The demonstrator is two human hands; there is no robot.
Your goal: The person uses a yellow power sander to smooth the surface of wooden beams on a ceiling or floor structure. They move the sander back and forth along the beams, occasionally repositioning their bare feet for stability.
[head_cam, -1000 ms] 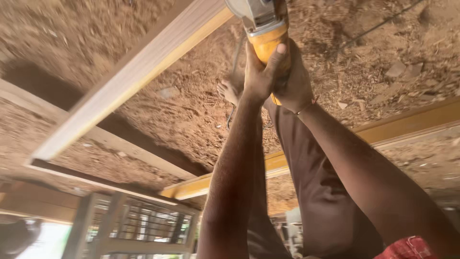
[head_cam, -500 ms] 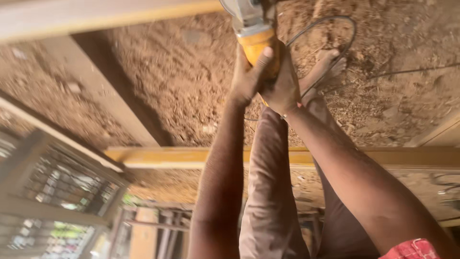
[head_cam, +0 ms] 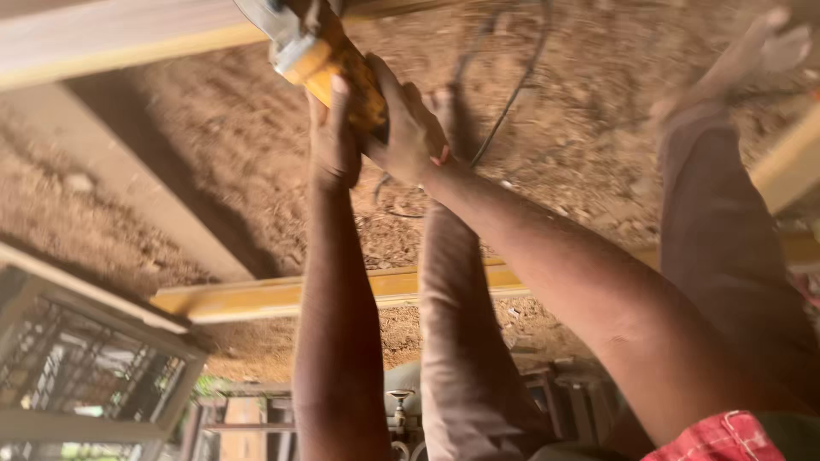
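Both my hands grip a yellow and grey power tool [head_cam: 335, 64] near the top of the head view. My left hand [head_cam: 333, 141] wraps its body from the left, and my right hand [head_cam: 408, 128] holds it from the right. The tool's grey head meets a long pale wooden plank [head_cam: 111, 38] that runs along the top left. A black cable [head_cam: 512, 94] loops away from the tool over the sawdust-covered ground [head_cam: 256, 145].
My legs in brown trousers [head_cam: 461, 324] stand on the ground, one foot [head_cam: 760, 47] at the top right. A yellowish wooden beam [head_cam: 282, 294] crosses behind my arms. A metal-grilled frame [head_cam: 77, 367] leans at the bottom left. Furniture pieces [head_cam: 248, 414] show below.
The view has swung, so the tool and my hands sit further left in the frame. My second leg and foot have come into view on the right. Both hands keep their grip.
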